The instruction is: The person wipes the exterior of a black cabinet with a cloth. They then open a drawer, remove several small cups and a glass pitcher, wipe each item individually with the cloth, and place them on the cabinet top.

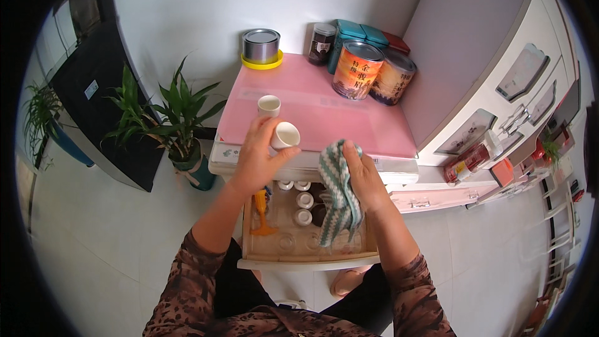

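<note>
My left hand grips a small white cup, its mouth tilted towards me. Just behind it, a second white cup stands upright on the pink cabinet top. A green-and-white striped cloth hangs folded from my right hand, apart from the cup. Below both hands is a pulled-out drawer. Inside it are several white cups turned bottom up, some dark round items partly behind the cloth, clear glass cups and an orange plastic tool.
At the back are a metal tin on a yellow dish, a dark jar, teal boxes and two printed tins. A potted plant stands left. A tall white cupboard borders the right, with a red-filled jar.
</note>
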Tool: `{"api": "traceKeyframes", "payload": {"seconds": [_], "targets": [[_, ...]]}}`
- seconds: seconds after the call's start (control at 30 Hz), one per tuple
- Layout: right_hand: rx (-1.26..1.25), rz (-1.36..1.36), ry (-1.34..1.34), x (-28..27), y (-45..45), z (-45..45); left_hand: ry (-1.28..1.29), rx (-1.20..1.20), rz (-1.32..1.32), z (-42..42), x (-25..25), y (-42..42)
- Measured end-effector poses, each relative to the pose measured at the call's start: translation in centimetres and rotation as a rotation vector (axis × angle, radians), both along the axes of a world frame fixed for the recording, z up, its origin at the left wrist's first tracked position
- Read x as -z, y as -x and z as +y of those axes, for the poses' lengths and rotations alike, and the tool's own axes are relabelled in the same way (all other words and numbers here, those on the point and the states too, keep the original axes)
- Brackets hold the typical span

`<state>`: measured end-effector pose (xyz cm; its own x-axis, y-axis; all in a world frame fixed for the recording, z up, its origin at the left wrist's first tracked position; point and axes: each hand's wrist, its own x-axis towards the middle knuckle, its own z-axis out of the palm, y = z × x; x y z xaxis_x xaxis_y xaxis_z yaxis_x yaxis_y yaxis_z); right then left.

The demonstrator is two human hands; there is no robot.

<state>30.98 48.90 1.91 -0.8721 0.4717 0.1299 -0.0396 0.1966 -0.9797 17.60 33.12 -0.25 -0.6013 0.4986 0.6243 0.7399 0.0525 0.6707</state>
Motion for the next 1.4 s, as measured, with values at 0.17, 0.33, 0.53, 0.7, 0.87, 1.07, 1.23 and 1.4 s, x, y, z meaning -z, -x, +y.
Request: {"api": "traceKeyframes", "payload": {"seconds": [0.17,0.33,0.53,0.7,0.87,1.07,1.23,1.4], "targets": [[-0.086,-0.089,0.334,-1.6,4.2,0.3,0.085,-0.082,-0.113,-0.7,1.1,3.6],[-0.108,-0.078,0.36,-1.0,9.6,1.0,-0.008,0.159,-0.457,-0.7,-0.2,4.5],[-0.14,-0.12,0.577,-0.5,13.4,0.6,-0.085,0.279,-0.608,1.1,0.5,6.6],[-0.142,-0.077,0.572,-0.5,14.8,2.0,-0.014,0.242,-0.547,3.6,0.2,7.9],[-0.131,-0.068,0.539,-0.3,16.6,3.5,0.056,0.189,-0.513,5.7,0.1,9.6],[-0.077,-0.041,0.52,-0.1,17.1,3.4,0.16,-0.014,-0.226,6.5,2.6,11.3],[0.054,0.015,0.62,-1.1,13.9,4.5,0.186,-0.066,-0.279,6.1,0.6,9.5],[0.035,0.144,0.75,-3.1,6.8,4.7,0.131,-0.164,-0.082,5.8,1.3,9.0]]}}
